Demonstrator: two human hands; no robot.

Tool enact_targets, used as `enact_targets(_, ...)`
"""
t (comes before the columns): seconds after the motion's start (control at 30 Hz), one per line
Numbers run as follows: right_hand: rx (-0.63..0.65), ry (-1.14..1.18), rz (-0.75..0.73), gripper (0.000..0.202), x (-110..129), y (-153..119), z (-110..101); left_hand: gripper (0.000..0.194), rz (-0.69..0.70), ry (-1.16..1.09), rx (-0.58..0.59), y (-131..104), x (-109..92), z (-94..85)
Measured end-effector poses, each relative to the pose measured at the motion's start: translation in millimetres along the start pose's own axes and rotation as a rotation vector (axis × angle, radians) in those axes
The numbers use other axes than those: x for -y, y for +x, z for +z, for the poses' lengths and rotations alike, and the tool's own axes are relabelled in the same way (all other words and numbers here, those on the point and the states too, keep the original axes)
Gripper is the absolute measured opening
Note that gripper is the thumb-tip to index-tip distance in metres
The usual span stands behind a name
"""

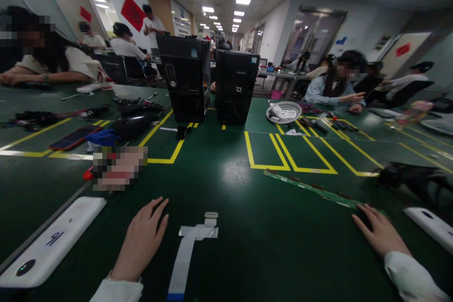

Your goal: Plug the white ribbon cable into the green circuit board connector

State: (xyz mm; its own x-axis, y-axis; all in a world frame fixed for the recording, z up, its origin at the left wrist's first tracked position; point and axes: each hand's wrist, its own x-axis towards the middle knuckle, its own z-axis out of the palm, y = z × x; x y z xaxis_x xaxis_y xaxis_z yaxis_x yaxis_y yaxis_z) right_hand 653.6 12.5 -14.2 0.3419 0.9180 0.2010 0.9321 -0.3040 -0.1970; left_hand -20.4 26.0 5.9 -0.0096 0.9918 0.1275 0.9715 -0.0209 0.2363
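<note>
My left hand rests on the green table with its fingers apart and nothing in it. Just right of it lies a flat white ribbon cable with a connector at its top and a blue end near the frame's bottom. On the right, my right hand is spread, its fingertips at the near end of a long, narrow green circuit board. Whether the fingers touch the board or lie just beside it is hard to tell. The board slants away toward the middle of the table.
Two black computer towers stand at the back. A white basket sits right of them. White devices lie at left and right. Cables and tools lie around the yellow-taped areas. Several people sit beyond.
</note>
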Motion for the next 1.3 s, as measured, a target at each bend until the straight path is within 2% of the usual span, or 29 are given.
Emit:
enact_targets(0.23,0.013,0.021,-0.097,0.076,7.0,14.6,1.5,0.058,-0.002,-0.001,-0.002,0.7,1.9,1.8)
enact_targets(0.5,0.016,0.001,-0.272,0.066,43.4,20.8,4.0,0.058,-0.011,-0.007,0.003,0.9,1.9,1.5)
enact_targets(0.8,-0.066,0.037,-0.53,0.048,115.5,31.0,14.0,0.058,0.05,0.015,-0.048,0.7,1.9,2.9)
enact_targets(1.07,-0.175,-0.051,-0.519,0.042,196.9,8.1,31.7,0.06,0.012,0.01,-0.008,0.5,1.1,2.1)
enact_targets(1.2,-0.25,-0.088,-0.487,0.038,232.3,-4.2,36.4,0.061,0.003,0.014,0.002,0.4,-0.5,1.0)
enact_targets(1.3,-0.256,-0.096,-0.513,0.037,256.7,-11.1,37.2,0.06,-0.001,0.006,-0.001,0.0,-2.1,-0.7)
